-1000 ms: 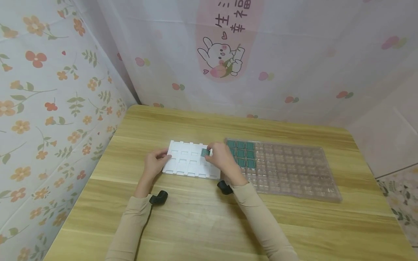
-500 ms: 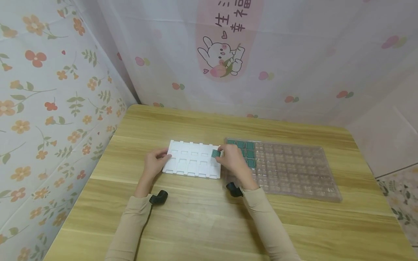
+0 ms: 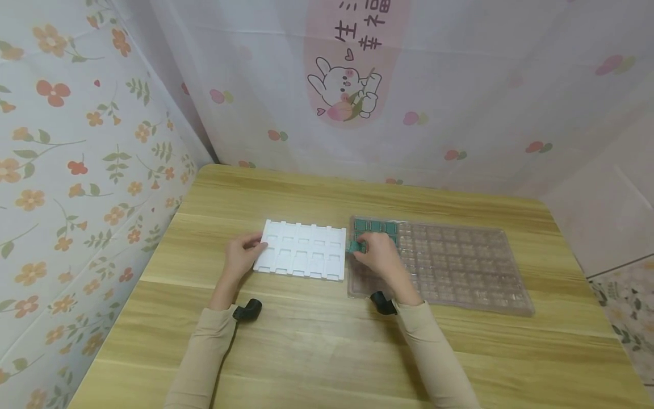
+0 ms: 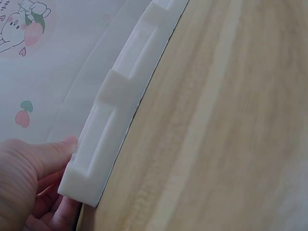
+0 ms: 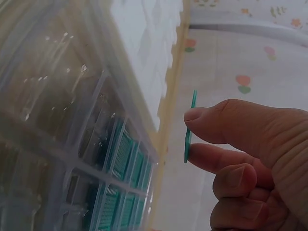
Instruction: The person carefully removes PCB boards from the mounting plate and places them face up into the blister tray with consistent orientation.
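My right hand [image 3: 384, 258] pinches a small green circuit board [image 3: 353, 246] between thumb and finger, above the left edge of the clear plastic tray [image 3: 462, 270]. Seen edge-on in the right wrist view, the circuit board [image 5: 188, 137] is thin and held apart from the tray. Several more green boards [image 3: 376, 226] sit in that tray's left compartments, partly hidden by the hand. My left hand [image 3: 242, 255] grips the left end of a white tray [image 3: 301, 258] with shallow recesses. In the left wrist view the thumb lies on the white tray's edge, with fingers curled below.
Both trays lie side by side on a wood-grain table [image 3: 306, 352], a narrow gap between them. A white printed curtain [image 3: 460, 85] hangs behind, and a floral cloth [image 3: 76, 199] covers the left side. Black wrist cameras [image 3: 248, 309] project from both sleeves.
My right hand has carried the circuit board rightward from over the white tray to the clear tray's left edge. The left hand and both trays have stayed in place.
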Demonstrator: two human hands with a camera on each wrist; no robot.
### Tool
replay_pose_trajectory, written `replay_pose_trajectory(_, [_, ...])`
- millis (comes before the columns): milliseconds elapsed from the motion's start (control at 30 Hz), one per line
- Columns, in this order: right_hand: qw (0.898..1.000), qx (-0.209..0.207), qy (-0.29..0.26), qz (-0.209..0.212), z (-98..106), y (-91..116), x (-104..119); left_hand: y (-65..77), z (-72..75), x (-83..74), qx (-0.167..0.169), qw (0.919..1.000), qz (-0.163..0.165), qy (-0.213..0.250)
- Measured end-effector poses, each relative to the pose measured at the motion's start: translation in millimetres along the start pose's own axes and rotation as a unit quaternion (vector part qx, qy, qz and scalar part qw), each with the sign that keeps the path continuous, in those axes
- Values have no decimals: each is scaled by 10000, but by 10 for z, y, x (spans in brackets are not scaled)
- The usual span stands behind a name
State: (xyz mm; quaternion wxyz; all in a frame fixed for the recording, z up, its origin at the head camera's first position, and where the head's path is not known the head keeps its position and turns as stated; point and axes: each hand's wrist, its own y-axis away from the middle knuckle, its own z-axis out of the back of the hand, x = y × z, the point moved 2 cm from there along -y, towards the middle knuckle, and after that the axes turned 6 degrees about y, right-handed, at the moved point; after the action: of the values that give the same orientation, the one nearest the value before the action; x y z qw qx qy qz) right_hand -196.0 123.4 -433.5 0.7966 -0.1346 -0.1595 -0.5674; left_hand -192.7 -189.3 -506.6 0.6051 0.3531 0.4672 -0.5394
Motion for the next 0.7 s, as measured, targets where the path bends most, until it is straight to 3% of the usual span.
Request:
replay_pose_trajectory(467, [9993,307,190,-29,7,119,-215,0,-4,3,-40,9999,-99,-77])
replay_pose_trajectory(700, [9976,406,559,-86,25,218,-308,3,0,-1,-8,10000,-4,-27])
